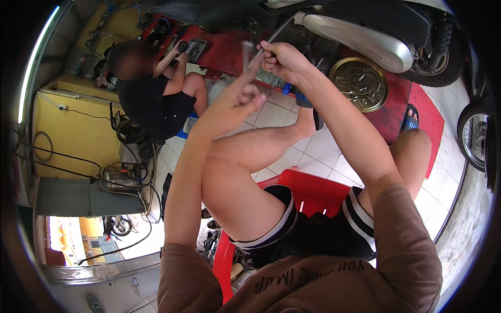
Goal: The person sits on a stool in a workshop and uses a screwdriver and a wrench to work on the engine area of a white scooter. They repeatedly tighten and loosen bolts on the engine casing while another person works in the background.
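My right hand (284,61) is raised in front of the motorcycle, its thumb and fingers closed round a long thin metal rod (282,29). The rod slants from the hand up toward the machine's underside; what its far end meets is hard to see. Lower and to the left, my left hand (240,99) has its index finger stretched up beside the rod, smeared by motion, the other fingers loosely bent. A blurred pale metal piece (247,53) shows above that finger; I cannot make out its kind. The motorcycle (360,39) has a silver side cover and rear wheel above my right hand.
A round gold metal tray (382,83) with small parts rests on the red platform (402,99). A blue handle (286,88) shows below my right hand. To the left, a seated person (148,88) works over a small tray (197,50). I sit on a red chair (313,190).
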### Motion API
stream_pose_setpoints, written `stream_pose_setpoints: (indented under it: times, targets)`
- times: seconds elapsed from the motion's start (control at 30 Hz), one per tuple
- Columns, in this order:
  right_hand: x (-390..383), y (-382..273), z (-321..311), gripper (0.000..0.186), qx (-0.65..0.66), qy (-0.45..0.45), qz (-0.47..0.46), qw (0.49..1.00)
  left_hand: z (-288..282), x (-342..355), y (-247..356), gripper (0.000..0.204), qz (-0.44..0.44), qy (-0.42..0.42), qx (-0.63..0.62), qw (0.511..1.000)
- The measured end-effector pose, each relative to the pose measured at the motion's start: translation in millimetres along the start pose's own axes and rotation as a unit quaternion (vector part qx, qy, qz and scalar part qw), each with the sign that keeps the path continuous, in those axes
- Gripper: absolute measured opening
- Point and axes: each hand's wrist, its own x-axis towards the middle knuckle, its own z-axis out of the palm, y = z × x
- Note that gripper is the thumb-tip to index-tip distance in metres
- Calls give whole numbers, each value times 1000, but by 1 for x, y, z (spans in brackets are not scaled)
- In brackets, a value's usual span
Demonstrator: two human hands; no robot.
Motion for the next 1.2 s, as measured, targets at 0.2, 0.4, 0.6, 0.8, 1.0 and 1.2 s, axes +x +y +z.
stream_pose_setpoints:
  times: [0.2, 0.4, 0.6, 0.8, 1.0, 1.2]
  targets:
    - [5, 4, -4, 18, 50, -10, 25, 998, -15, 0, -28, 68, -160, 74, 121, 977]
    - [6, -2, -9, 16, 60, -1, 28, 998, -7, 2, -12, 62, -21, -10, 21, 1000]
    - [1, -4, -9, 16, 55, 8, 38, 998, -5, 0, -36, 61, -171, 52, 108, 978]
    - [0, -12, -15, 16, 86, -14, 30, 996, -1, 4, -12, 46, 1, 114, 200, 973]
    - [-5, -18, -13, 16, 94, -81, 30, 992, -14, 23, -27, 36, 80, 237, 273, 929]
    - [-16, 1, -1, 14, -7, -202, 49, 978, -7, 32, -15, 23, -30, 222, 243, 944]
